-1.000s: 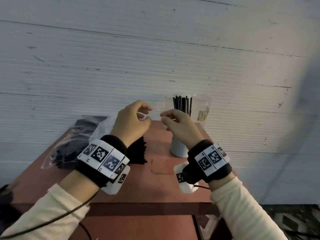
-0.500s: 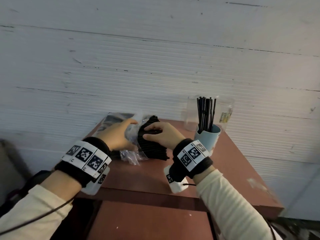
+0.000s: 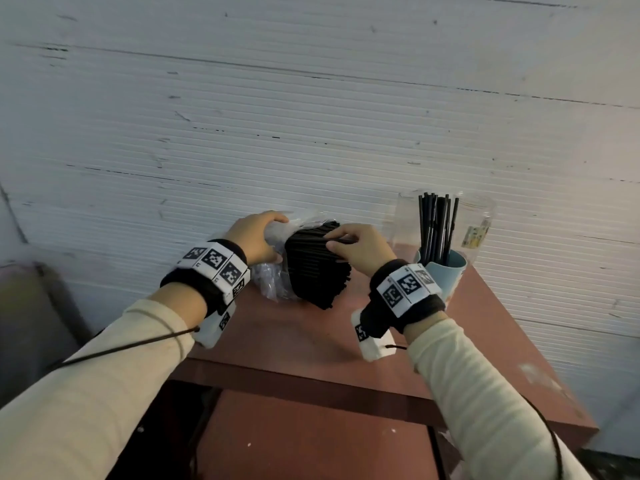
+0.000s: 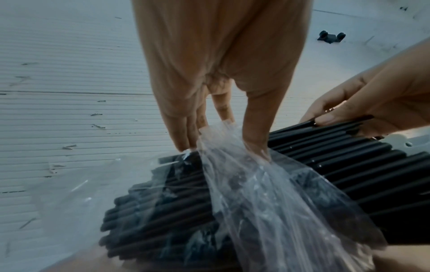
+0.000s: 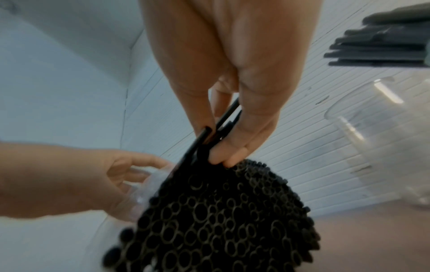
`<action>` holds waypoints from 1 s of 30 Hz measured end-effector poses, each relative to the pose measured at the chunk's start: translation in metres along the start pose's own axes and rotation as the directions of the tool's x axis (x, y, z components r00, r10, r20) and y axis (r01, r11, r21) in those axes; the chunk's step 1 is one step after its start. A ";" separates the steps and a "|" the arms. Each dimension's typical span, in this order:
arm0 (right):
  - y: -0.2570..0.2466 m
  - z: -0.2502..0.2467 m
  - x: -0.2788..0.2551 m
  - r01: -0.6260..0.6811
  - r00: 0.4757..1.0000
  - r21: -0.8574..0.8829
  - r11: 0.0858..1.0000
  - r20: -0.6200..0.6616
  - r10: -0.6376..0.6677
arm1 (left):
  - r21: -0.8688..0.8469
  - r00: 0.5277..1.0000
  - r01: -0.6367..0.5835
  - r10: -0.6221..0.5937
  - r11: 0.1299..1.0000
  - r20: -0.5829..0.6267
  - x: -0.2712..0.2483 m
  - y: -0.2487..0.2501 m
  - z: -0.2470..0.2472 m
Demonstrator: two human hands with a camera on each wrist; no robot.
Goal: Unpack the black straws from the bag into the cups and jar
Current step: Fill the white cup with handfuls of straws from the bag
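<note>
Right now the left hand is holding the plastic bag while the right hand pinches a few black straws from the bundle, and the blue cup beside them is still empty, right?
Not quite: the blue cup is not empty; the head view shows black straws standing in it. The rest holds: the left hand holds the plastic bag, and the right hand pinches a few black straws from the bundle.

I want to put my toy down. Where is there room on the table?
Bare reddish table lies near the front edge, between both wrists. Crowded: the black straw bundle and the light blue cup at the back.
</note>
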State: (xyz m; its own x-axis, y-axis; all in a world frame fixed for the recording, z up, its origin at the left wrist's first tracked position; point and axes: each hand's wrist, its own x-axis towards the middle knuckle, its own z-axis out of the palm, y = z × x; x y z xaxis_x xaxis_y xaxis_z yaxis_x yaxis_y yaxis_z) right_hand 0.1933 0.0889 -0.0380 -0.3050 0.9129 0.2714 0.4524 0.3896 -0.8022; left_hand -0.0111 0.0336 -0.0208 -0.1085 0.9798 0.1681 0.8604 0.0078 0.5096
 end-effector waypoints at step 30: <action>0.016 0.005 0.000 -0.079 0.996 0.386 0.919 -0.007 0.088 | -0.094 0.993 -0.050 0.040 0.994 -0.107 0.004 0.001 0.010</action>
State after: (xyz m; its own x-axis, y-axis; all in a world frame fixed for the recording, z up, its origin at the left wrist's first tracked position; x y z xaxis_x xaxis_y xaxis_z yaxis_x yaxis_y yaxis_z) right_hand 0.1969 0.0945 -0.0538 -0.2578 0.9446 0.2032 0.1166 0.2392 -0.9640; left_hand -0.0053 0.0399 -0.0283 -0.1270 0.9522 0.2778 0.8142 -0.0599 0.5775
